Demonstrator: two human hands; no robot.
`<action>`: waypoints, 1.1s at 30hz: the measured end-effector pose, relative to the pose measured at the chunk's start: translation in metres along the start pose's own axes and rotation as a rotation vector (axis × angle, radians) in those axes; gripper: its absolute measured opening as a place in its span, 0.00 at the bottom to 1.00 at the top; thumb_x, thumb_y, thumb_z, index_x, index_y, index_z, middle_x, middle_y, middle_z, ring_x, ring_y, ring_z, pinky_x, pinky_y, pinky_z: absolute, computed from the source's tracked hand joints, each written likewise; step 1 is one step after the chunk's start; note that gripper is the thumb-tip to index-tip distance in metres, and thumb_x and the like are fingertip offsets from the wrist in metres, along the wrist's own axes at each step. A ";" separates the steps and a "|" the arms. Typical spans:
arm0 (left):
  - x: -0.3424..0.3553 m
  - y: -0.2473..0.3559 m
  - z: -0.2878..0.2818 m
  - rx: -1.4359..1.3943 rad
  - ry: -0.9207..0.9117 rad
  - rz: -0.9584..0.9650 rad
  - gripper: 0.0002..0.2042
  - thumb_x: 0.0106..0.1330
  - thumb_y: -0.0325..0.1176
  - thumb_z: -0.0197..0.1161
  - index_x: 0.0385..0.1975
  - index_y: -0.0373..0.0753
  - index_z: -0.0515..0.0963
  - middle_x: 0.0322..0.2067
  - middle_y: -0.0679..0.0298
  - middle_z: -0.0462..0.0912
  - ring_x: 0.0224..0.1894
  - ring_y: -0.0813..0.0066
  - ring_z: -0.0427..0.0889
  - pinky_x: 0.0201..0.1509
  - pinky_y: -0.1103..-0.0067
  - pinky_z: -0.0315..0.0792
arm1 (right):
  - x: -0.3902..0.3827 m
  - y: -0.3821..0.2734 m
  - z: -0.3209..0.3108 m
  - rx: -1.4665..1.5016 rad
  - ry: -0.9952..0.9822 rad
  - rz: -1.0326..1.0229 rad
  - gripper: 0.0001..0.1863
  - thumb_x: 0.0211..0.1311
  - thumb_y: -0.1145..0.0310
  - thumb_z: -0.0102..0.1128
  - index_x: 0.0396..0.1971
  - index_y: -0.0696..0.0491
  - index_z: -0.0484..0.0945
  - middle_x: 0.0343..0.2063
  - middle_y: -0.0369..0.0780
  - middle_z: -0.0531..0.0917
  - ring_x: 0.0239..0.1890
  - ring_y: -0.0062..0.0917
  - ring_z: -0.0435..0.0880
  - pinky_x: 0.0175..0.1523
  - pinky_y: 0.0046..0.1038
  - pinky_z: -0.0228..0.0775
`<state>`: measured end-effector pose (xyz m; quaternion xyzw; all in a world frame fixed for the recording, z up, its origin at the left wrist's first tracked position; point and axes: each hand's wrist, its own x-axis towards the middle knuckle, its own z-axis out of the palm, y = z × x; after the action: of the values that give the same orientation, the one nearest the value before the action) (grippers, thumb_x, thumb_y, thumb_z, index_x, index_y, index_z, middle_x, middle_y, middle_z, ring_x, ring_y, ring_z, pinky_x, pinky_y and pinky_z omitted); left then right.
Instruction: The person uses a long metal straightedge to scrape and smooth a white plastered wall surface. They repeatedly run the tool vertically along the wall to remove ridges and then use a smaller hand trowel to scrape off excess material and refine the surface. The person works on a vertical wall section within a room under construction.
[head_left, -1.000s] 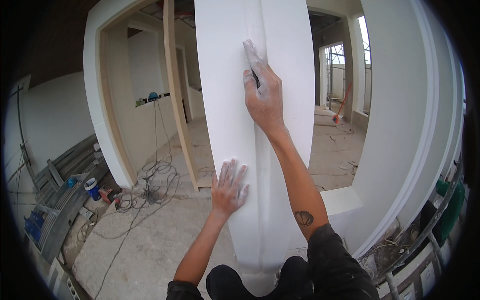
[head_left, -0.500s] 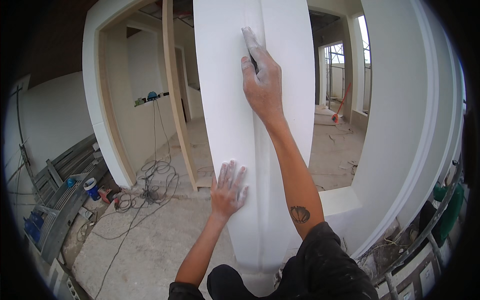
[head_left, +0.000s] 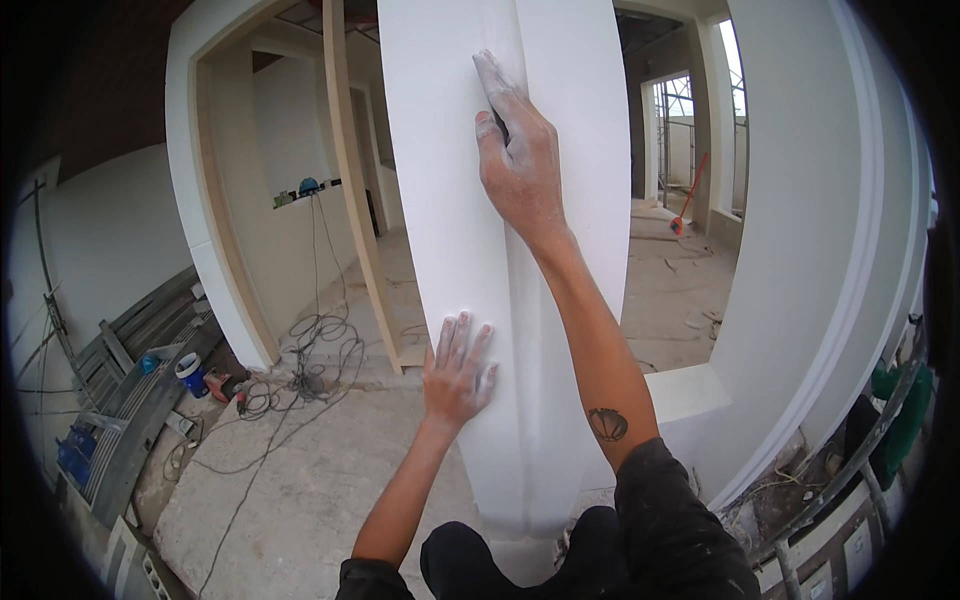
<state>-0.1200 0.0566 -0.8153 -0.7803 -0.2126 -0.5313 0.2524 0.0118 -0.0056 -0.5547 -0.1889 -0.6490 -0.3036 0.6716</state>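
Observation:
A tall white column (head_left: pixel 450 230) stands upright in front of me, with a shallow groove (head_left: pixel 521 330) running down its length. High on it, my right hand (head_left: pixel 520 165) presses beside the groove, index finger pointing up and thumb alongside. The other fingers curl under the palm, where anything held is hidden. White dust coats both hands' fingers. Lower down, my left hand (head_left: pixel 458 375) lies flat against the column's left side with fingers spread, holding nothing.
Left of the column is a wooden door frame (head_left: pixel 355 190), with tangled cables (head_left: pixel 320 350) on the concrete floor. A blue-and-white bucket (head_left: pixel 190 374) stands near stacked metal lengths (head_left: pixel 125 400). Behind the opening at right is an orange broom (head_left: pixel 678 222). A metal rail (head_left: pixel 860 460) runs at lower right.
The view has shifted slightly. My right hand sits a little further left in the picture, still against the column; my left hand stays flat in nearly the same place.

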 end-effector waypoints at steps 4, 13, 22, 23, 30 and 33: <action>0.007 0.006 0.006 -0.006 0.018 0.009 0.29 0.61 0.37 0.62 0.66 0.45 0.70 0.69 0.48 0.65 0.72 0.45 0.61 0.69 0.57 0.62 | 0.026 0.007 -0.001 -0.014 0.046 -0.023 0.26 0.63 0.82 0.45 0.63 0.67 0.68 0.63 0.55 0.72 0.69 0.48 0.66 0.74 0.39 0.55; 0.006 0.008 0.009 -0.054 0.035 -0.028 0.31 0.60 0.40 0.66 0.67 0.53 0.70 0.70 0.58 0.65 0.73 0.57 0.62 0.65 0.58 0.64 | 0.045 0.013 -0.005 0.011 0.066 0.028 0.26 0.65 0.80 0.46 0.64 0.64 0.68 0.63 0.54 0.73 0.68 0.45 0.69 0.72 0.35 0.58; 0.003 0.003 0.009 -0.029 0.047 -0.026 0.31 0.61 0.41 0.64 0.68 0.53 0.69 0.70 0.58 0.65 0.73 0.58 0.61 0.67 0.57 0.62 | 0.039 0.015 -0.002 0.096 0.064 0.065 0.25 0.69 0.73 0.49 0.66 0.61 0.67 0.63 0.52 0.74 0.68 0.38 0.70 0.73 0.32 0.57; 0.005 0.005 0.011 -0.031 0.045 -0.022 0.31 0.61 0.41 0.64 0.67 0.53 0.69 0.70 0.58 0.65 0.73 0.57 0.61 0.67 0.57 0.62 | 0.033 0.015 -0.006 0.081 0.059 0.052 0.25 0.70 0.73 0.48 0.66 0.61 0.67 0.63 0.52 0.74 0.67 0.38 0.71 0.72 0.32 0.58; 0.000 0.002 0.005 -0.034 0.041 -0.022 0.30 0.61 0.40 0.64 0.67 0.52 0.70 0.70 0.56 0.66 0.72 0.55 0.62 0.68 0.57 0.62 | 0.008 -0.005 -0.005 0.214 0.026 0.111 0.24 0.65 0.81 0.45 0.62 0.67 0.70 0.55 0.55 0.80 0.58 0.42 0.80 0.61 0.33 0.70; -0.001 0.001 0.006 -0.031 0.035 -0.001 0.30 0.61 0.40 0.64 0.67 0.52 0.70 0.69 0.56 0.66 0.72 0.55 0.62 0.67 0.57 0.62 | 0.031 -0.016 0.009 0.055 0.188 -0.063 0.24 0.60 0.85 0.47 0.58 0.67 0.73 0.44 0.54 0.84 0.43 0.40 0.87 0.49 0.34 0.77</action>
<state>-0.1152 0.0595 -0.8180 -0.7744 -0.2003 -0.5485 0.2436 -0.0061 -0.0167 -0.5260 -0.1208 -0.5967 -0.3229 0.7247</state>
